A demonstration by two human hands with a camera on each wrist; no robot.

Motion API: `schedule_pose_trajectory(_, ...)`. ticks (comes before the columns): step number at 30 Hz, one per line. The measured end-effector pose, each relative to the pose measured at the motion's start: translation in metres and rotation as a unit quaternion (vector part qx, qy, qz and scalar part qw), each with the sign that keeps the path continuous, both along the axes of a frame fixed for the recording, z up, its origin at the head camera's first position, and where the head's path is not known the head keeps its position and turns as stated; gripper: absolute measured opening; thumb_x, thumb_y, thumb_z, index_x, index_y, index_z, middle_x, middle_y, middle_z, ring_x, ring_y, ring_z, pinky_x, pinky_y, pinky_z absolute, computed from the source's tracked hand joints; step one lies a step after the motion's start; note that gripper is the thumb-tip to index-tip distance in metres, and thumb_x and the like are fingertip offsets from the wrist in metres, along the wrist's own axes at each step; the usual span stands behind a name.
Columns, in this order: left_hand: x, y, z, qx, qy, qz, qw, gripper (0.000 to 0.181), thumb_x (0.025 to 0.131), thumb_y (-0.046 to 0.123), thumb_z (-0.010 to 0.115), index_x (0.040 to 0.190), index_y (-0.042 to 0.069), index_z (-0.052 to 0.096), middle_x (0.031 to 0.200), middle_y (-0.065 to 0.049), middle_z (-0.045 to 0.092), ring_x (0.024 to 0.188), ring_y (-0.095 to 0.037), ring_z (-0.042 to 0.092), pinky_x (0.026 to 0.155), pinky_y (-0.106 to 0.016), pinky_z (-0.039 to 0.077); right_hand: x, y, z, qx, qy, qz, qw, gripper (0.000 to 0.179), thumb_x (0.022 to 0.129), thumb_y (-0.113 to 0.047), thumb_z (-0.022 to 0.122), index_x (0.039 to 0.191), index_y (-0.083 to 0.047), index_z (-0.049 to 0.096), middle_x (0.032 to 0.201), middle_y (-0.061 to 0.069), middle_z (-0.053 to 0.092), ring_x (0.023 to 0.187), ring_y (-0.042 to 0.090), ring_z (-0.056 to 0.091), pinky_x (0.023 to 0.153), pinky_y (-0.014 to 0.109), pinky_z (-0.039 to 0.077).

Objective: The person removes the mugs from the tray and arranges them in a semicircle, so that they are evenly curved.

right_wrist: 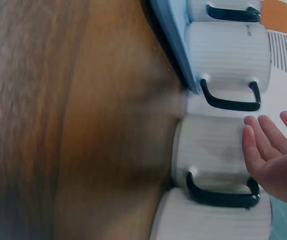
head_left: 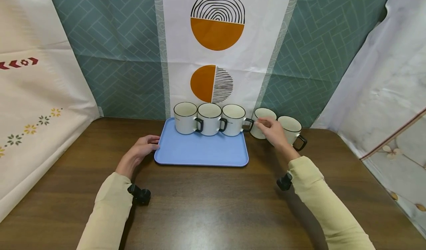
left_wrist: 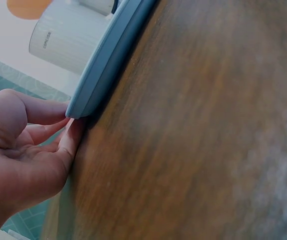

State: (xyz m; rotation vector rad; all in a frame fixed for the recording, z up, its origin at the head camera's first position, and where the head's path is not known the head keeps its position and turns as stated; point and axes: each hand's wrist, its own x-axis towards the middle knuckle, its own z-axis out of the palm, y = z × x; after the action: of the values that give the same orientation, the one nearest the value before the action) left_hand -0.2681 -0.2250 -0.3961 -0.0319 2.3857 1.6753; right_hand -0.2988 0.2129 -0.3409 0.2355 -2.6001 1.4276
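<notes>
My left hand (head_left: 141, 150) holds the left edge of a blue tray (head_left: 201, 152), thumb and fingertips at its rim. In the left wrist view, the fingertips meet at the tray's edge (left_wrist: 101, 75). Three white mugs with dark rims and black handles, a left mug (head_left: 185, 120), a middle mug (head_left: 209, 121) and a right mug (head_left: 233, 122), stand upright in a row along the tray's back. Right of the tray, my right hand (head_left: 274, 131) has its loosely bent fingers close to the rim of a fourth mug (right_wrist: 211, 147), partly hidden behind it in the head view.
A fifth mug (head_left: 290, 126) stands beside the fourth on the brown wooden table (head_left: 199, 205), its handle towards the right. Behind the table hangs a green and white patterned cloth (head_left: 123, 57). White cloths (head_left: 33, 94) hang along both sides.
</notes>
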Motion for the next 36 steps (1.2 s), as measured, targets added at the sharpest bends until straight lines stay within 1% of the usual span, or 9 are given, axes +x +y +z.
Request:
schedule_pose_trajectory(2,0.000,-0.001,-0.001,-0.002,0.001,0.001,1.0000,0.050,0.097,0.000,0.047,0.142,-0.013,0.029,0.140,-0.032,0.036,0.125,-0.040,0.039,0.108,-0.050,0.030,-0.003,-0.005,-0.003,-0.004,0.000,-0.002,1.0000,0.044,0.098,-0.025,0.057,0.130,0.005,0.055,0.126,0.024,0.059,0.111,0.035,0.057,0.088,0.039,0.048)
schedule_pose_trajectory(5,0.000,-0.001,-0.001,-0.002,0.002,0.000,1.0000,0.050,0.097,0.000,0.047,0.143,-0.013,0.029,0.140,-0.032,0.036,0.126,-0.040,0.039,0.108,-0.050,0.030,-0.005,-0.010,-0.007,-0.019,0.008,-0.021,0.9996,0.044,0.097,-0.024,0.058,0.131,0.004,0.056,0.125,0.023,0.060,0.113,0.035,0.056,0.093,0.043,0.046)
schedule_pose_trajectory(8,0.000,0.000,-0.001,-0.001,0.003,-0.001,1.0000,0.050,0.098,0.000,0.047,0.143,-0.013,0.029,0.140,-0.032,0.036,0.126,-0.040,0.038,0.108,-0.050,0.030,-0.004,-0.014,-0.009,-0.024,0.017,-0.041,0.9987,0.044,0.097,-0.023,0.058,0.131,0.004,0.056,0.126,0.021,0.060,0.116,0.033,0.055,0.097,0.044,0.043)
schedule_pose_trajectory(12,0.000,-0.001,0.001,-0.001,0.005,0.002,1.0000,0.050,0.098,0.000,0.047,0.142,-0.013,0.029,0.140,-0.032,0.036,0.125,-0.040,0.039,0.108,-0.049,0.030,-0.002,-0.021,-0.011,-0.024,0.016,-0.045,0.9986,0.045,0.096,-0.021,0.056,0.133,0.006,0.053,0.131,0.020,0.057,0.120,0.033,0.052,0.100,0.045,0.040)
schedule_pose_trajectory(20,0.001,0.000,0.000,-0.004,0.002,0.001,1.0000,0.050,0.098,0.000,0.046,0.142,-0.014,0.028,0.139,-0.032,0.036,0.124,-0.040,0.039,0.108,-0.050,0.030,-0.005,-0.033,-0.019,0.014,0.030,-0.082,0.9961,0.040,0.091,-0.011,0.054,0.128,0.005,0.058,0.121,0.021,0.060,0.112,0.033,0.057,0.090,0.044,0.047)
schedule_pose_trajectory(25,0.002,0.000,0.000,-0.008,0.001,0.000,1.0000,0.050,0.098,0.001,0.047,0.142,-0.014,0.029,0.139,-0.032,0.036,0.124,-0.041,0.039,0.108,-0.050,0.030,-0.008,-0.041,-0.021,0.007,0.030,-0.090,0.9954,0.033,0.090,-0.008,0.055,0.119,0.005,0.065,0.111,0.021,0.062,0.104,0.033,0.058,0.082,0.039,0.047)
schedule_pose_trajectory(29,0.003,0.000,0.001,-0.007,0.002,0.000,1.0000,0.050,0.098,0.001,0.047,0.143,-0.014,0.028,0.139,-0.032,0.036,0.123,-0.040,0.039,0.108,-0.050,0.031,-0.013,-0.047,-0.024,-0.027,0.018,-0.099,0.9945,0.027,0.092,-0.009,0.053,0.109,0.008,0.066,0.105,0.021,0.063,0.095,0.030,0.054,0.076,0.032,0.042)
schedule_pose_trajectory(32,0.002,0.000,0.001,-0.002,0.000,0.003,1.0000,0.050,0.098,0.001,0.047,0.143,-0.013,0.029,0.139,-0.031,0.036,0.124,-0.040,0.039,0.108,-0.050,0.030,-0.017,-0.051,-0.026,-0.068,-0.014,-0.098,0.9928,0.028,0.093,-0.012,0.049,0.101,0.010,0.064,0.099,0.021,0.063,0.092,0.028,0.052,0.077,0.031,0.039)
schedule_pose_trajectory(36,0.002,-0.002,0.001,-0.002,0.003,0.002,1.0000,0.050,0.097,0.001,0.048,0.142,-0.013,0.031,0.137,-0.031,0.037,0.123,-0.040,0.040,0.108,-0.050,0.030,-0.022,-0.056,-0.028,-0.117,-0.054,-0.083,0.9882,0.029,0.093,-0.016,0.043,0.085,0.005,0.060,0.080,0.013,0.063,0.086,0.025,0.055,0.081,0.030,0.040)
